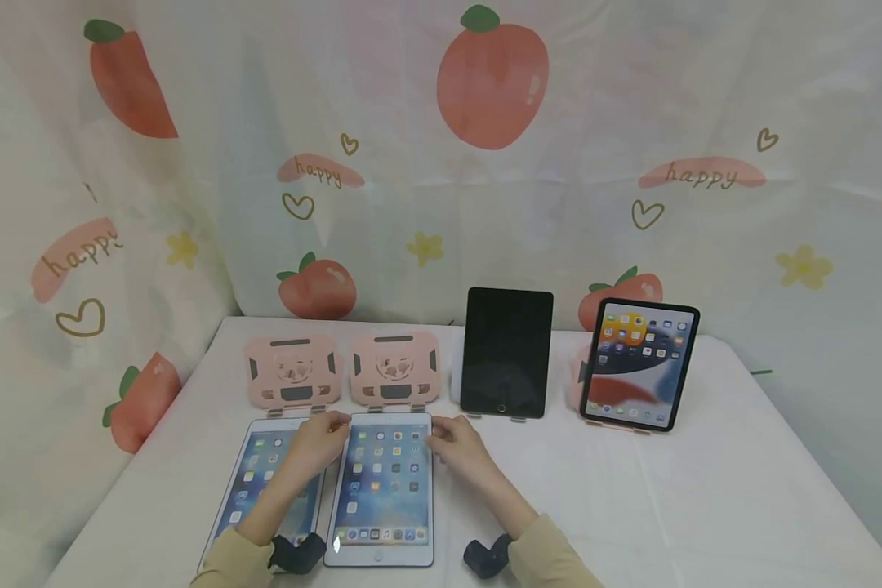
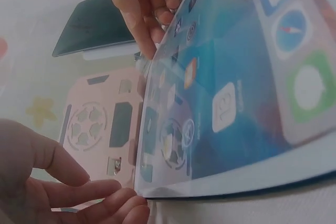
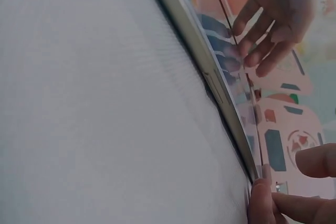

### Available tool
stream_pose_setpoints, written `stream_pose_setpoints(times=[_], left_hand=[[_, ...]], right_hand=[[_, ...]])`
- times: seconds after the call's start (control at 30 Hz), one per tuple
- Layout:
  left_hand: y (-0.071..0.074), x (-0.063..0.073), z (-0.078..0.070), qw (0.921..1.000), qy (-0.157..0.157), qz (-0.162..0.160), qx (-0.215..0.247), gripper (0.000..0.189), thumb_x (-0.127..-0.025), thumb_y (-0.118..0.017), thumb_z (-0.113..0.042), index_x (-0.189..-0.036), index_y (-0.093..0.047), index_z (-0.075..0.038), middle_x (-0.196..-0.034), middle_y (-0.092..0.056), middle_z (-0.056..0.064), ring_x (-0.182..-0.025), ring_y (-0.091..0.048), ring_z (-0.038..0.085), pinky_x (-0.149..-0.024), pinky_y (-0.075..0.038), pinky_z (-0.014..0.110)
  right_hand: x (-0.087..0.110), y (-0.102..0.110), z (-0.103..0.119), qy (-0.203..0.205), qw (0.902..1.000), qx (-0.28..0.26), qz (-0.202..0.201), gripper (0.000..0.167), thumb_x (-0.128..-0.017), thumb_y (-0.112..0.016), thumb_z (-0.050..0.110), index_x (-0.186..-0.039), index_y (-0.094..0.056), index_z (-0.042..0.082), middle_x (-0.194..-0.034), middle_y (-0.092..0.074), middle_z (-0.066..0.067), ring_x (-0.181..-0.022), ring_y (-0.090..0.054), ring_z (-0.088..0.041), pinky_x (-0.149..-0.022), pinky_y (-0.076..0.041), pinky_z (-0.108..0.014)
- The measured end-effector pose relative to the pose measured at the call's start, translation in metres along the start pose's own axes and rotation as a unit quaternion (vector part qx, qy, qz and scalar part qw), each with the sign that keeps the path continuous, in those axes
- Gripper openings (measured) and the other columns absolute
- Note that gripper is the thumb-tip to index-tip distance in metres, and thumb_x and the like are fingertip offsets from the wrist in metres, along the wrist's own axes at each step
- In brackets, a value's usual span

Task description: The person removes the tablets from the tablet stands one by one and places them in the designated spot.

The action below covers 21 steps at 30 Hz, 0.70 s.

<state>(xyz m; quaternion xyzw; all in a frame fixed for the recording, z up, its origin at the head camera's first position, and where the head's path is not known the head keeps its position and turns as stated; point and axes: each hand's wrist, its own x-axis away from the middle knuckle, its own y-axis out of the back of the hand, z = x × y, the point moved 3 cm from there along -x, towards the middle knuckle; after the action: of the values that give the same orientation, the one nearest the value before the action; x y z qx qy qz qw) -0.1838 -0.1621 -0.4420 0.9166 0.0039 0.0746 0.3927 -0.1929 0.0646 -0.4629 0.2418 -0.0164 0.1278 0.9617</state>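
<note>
A white-framed tablet (image 1: 379,498) with its home screen lit lies on the table in the head view. My left hand (image 1: 322,445) is at its far left corner and my right hand (image 1: 461,447) at its far right corner. In the left wrist view the left hand's fingers (image 2: 94,198) touch the corner, thumb held away from the glass. The right wrist view has the right fingers (image 3: 261,203) against the other corner, thumb apart. A second lit white tablet (image 1: 253,478) lies partly hidden under my left forearm. Just beyond the middle tablet stands a pink stand (image 1: 394,369).
Another pink stand (image 1: 294,371) is at the back left. A dark-screened tablet (image 1: 506,355) leans upright on a stand at the back, and a black-framed lit tablet (image 1: 638,363) leans farther right. A white cloth (image 1: 632,506) covers the table; a printed curtain (image 1: 397,204) hangs behind.
</note>
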Motion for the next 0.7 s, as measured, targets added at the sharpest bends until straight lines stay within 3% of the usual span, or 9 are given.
stream_pose_setpoints(times=[0.3, 0.47, 0.7], left_hand=[[-0.005, 0.001, -0.014, 0.9986, -0.028, 0.0, 0.045, 0.028, -0.091, -0.054, -0.016, -0.115, -0.066, -0.006, -0.111, -0.067, 0.012, -0.091, -0.064, 0.022, -0.068, -0.05, 0.03], [-0.011, -0.001, -0.023, 0.9972, -0.038, 0.011, 0.063, 0.028, -0.091, -0.054, -0.015, -0.114, -0.067, -0.006, -0.108, -0.068, 0.011, -0.081, -0.062, 0.016, -0.063, -0.048, 0.026], [-0.023, -0.008, -0.033, 0.9954, -0.061, 0.015, 0.073, 0.025, -0.091, -0.056, -0.017, -0.113, -0.068, -0.009, -0.102, -0.069, 0.008, -0.082, -0.062, 0.015, -0.064, -0.048, 0.025]], right_hand=[[0.0, 0.009, -0.004, 0.007, 0.9992, -0.016, 0.035, 0.035, -0.094, -0.055, 0.015, -0.123, -0.058, -0.003, -0.102, -0.065, -0.015, -0.08, -0.065, -0.016, -0.07, -0.057, -0.028], [0.002, 0.015, 0.0, 0.01, 0.9992, -0.014, 0.035, 0.029, -0.093, -0.055, 0.014, -0.118, -0.061, 0.0, -0.101, -0.068, -0.014, -0.077, -0.063, -0.014, -0.067, -0.055, -0.027], [0.003, 0.028, 0.0, 0.014, 0.9999, 0.007, 0.006, 0.022, -0.094, -0.055, 0.013, -0.112, -0.064, 0.006, -0.103, -0.065, -0.009, -0.078, -0.059, -0.014, -0.067, -0.05, -0.023]])
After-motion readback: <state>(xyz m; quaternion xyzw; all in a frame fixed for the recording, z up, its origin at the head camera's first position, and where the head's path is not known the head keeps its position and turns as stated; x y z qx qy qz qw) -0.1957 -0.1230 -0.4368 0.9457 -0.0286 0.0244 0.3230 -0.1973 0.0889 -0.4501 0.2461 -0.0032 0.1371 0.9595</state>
